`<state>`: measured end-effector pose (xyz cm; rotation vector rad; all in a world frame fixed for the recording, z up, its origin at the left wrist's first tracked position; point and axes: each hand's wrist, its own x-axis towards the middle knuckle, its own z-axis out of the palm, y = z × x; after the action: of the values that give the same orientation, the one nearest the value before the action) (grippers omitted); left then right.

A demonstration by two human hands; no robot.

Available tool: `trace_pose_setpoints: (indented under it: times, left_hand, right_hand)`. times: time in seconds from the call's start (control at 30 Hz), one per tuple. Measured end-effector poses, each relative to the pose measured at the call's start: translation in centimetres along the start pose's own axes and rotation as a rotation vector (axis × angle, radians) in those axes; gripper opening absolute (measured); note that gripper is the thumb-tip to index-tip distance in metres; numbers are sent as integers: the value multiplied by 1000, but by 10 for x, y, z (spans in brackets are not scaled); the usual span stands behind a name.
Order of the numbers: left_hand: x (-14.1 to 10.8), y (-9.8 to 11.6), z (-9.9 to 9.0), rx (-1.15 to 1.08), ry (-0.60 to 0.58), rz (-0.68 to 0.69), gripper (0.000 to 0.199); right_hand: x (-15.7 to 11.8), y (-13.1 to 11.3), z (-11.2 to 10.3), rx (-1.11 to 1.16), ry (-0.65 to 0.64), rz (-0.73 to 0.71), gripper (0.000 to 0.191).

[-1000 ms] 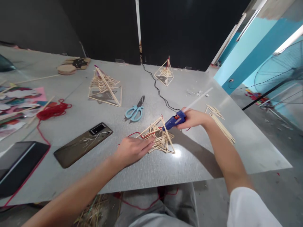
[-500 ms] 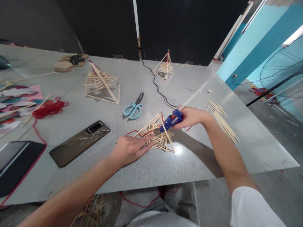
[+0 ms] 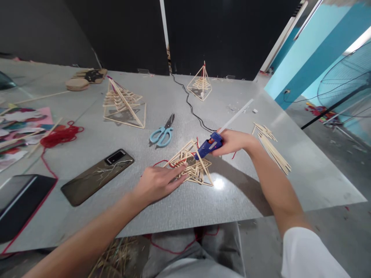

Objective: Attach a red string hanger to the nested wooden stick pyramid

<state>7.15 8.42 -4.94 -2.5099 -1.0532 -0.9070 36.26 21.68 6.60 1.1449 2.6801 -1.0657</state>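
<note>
My right hand (image 3: 230, 142) is wrapped round a blue hot glue gun (image 3: 209, 146) with a long clear glue stick (image 3: 237, 116) out of its back. The gun's nozzle points down and left, at a pyramid frame of thin wooden sticks (image 3: 207, 170) lying on its side. My left hand (image 3: 160, 180) grips the near left side of that frame, its fingertips among the sticks. Red yarn (image 3: 161, 162) runs through the frame and out to the left. Light blue scissors (image 3: 162, 134) lie just beyond the frame. Exactly where the nozzle touches is hard to tell.
Two stick pyramids, one larger (image 3: 124, 102) and one smaller (image 3: 200, 84), stand farther back. Loose sticks (image 3: 274, 152) lie at right. A phone (image 3: 98, 177), red yarn bundle (image 3: 62, 134) and dark case (image 3: 26, 204) are at left. A black cord (image 3: 193, 110) crosses the table (image 3: 232, 204).
Hardly anything differs. Both hands, the glue gun and the frame keep their places relative to each other; the whole view has shifted very slightly.
</note>
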Motion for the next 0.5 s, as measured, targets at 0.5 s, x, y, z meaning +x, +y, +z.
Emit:
trace_pose_setpoints:
  times: [0.5]
  left_hand:
    - [-3,-3,1,-106,-63,24,25]
  right_hand:
    - [-3,-3,0,42,6,-26,18]
